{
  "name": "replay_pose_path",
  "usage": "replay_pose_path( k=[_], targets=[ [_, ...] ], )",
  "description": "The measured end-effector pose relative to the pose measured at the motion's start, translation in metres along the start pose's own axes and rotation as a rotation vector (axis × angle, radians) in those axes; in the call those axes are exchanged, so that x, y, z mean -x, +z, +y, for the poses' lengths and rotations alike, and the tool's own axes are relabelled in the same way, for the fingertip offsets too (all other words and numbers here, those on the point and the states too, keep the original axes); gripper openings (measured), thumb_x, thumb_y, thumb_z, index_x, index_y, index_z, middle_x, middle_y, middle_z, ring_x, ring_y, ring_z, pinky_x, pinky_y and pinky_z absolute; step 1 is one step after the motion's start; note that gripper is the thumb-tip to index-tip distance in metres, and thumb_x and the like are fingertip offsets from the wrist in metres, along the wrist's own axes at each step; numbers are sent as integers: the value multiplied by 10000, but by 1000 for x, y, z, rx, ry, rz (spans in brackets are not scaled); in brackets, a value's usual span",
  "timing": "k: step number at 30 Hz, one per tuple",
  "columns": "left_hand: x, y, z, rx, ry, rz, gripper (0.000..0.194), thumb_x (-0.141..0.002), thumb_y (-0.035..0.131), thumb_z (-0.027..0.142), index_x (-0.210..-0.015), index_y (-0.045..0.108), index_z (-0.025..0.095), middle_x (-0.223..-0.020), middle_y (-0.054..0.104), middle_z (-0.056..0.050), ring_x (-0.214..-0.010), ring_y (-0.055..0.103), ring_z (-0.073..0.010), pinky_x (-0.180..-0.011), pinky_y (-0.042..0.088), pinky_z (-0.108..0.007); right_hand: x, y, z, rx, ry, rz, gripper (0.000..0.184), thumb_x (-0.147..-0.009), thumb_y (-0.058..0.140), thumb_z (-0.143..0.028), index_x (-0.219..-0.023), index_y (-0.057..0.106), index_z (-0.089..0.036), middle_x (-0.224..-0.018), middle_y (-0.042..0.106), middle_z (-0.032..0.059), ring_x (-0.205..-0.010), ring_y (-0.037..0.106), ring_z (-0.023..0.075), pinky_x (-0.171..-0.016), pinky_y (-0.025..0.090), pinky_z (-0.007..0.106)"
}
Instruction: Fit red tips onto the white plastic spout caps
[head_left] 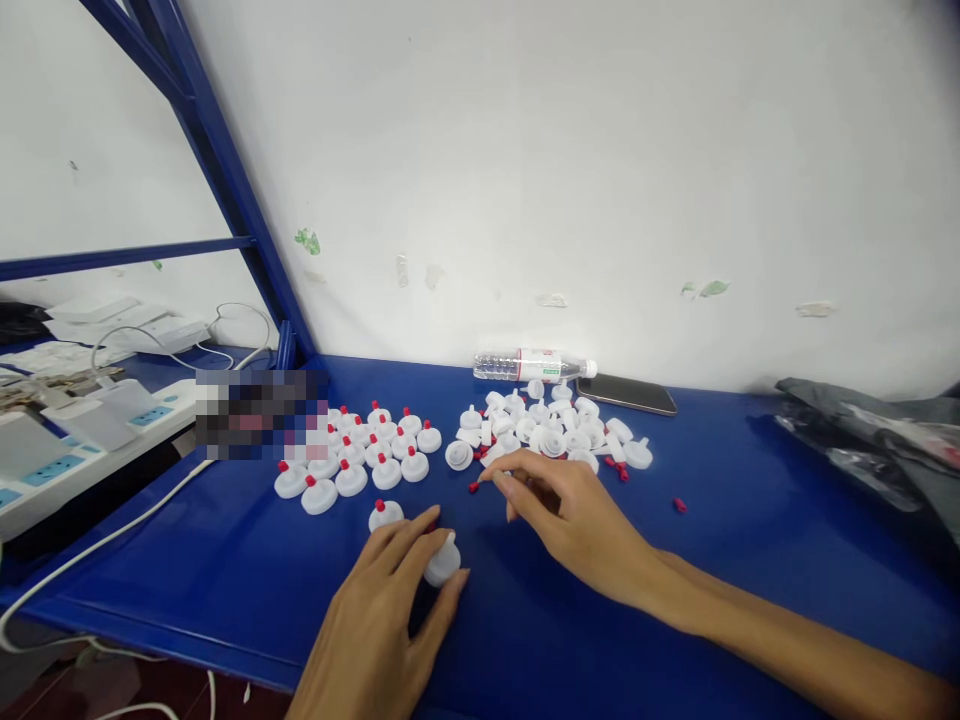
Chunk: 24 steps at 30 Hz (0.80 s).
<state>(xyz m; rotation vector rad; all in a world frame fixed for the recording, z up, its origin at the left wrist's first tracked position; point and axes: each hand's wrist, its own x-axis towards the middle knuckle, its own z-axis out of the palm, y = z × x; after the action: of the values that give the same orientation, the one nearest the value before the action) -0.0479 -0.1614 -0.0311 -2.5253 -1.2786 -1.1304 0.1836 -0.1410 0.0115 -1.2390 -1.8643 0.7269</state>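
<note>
My left hand [390, 600] rests low on the blue table [750, 520], its fingers closed round a white plastic cap [442, 562]. Another white cap with a red tip [385, 515] sits just beyond its fingertips. My right hand [559, 505] reaches left across the table, fingers curled together close to a small red plug [473, 487]; whether they pinch anything I cannot make out. To the left lies a group of white caps fitted with red plugs [367, 450]. Behind my right hand is a heap of plain white caps [551, 425].
A plastic water bottle [534, 366] lies on its side against the white wall, with a phone [626, 394] beside it. Loose red plugs [679, 504] are scattered on the table. Grey plastic bags [870, 440] lie at right. White power strips [82, 440] and cables are at left.
</note>
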Motion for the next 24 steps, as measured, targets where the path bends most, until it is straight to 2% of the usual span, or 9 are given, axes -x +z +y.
replay_pose_path(
  k=[6,10,12,15,18,21,24],
  targets=[
    [1,4,3,145,19,-8,246,-994,626,273,-1230,695,255,-1186,796,-28,-1034,779,-188,-911,647,-280,3,5,6,91,-43,-104,218,-1045,559,-313,-1153,741,-262,-796,715,-40,-559,535,90,-589,409,243],
    [-2,-2,4,245,-85,-29,242,-976,657,278,-1214,703,272,-1165,803,0,-1007,790,-167,-891,635,-227,8,7,6,172,-63,-202,240,-987,642,-267,-1217,709,-277,-935,729,-27,-635,561,106,-649,441,254],
    [-3,-3,5,272,-140,-73,240,-964,669,291,-1199,721,285,-1101,814,6,-936,796,-170,-827,647,-230,8,8,7,217,-63,-230,257,-973,677,-267,-1227,706,-291,-1003,720,-19,-668,572,112,-678,452,263],
    [-4,-2,6,290,-181,-136,230,-954,679,311,-1173,746,294,-1074,806,-9,-900,784,-182,-783,654,-257,6,11,10,250,-63,-239,161,-988,692,-281,-1141,741,-284,-1005,703,-10,-703,593,119,-683,455,264],
    [-3,1,4,250,-157,-99,223,-950,681,330,-1153,766,294,-1125,789,-31,-994,765,-216,-859,655,-325,3,13,15,255,-74,-243,77,-1003,688,-273,-1029,757,-251,-978,702,2,-797,651,141,-725,476,266],
    [-2,4,1,198,-138,-82,225,-946,680,337,-1143,786,311,-1112,775,-38,-1002,752,-236,-845,658,-354,3,11,18,258,-96,-234,77,-1005,690,-278,-985,745,-228,-1010,721,18,-884,691,168,-784,498,283],
    [-1,4,0,212,-170,-113,304,-936,699,325,-1235,752,335,-1076,782,-16,-969,748,-225,-839,653,-346,3,7,13,139,-82,-214,99,-1010,686,-299,-970,742,-228,-912,750,-9,-777,707,147,-743,509,266]
  ],
)
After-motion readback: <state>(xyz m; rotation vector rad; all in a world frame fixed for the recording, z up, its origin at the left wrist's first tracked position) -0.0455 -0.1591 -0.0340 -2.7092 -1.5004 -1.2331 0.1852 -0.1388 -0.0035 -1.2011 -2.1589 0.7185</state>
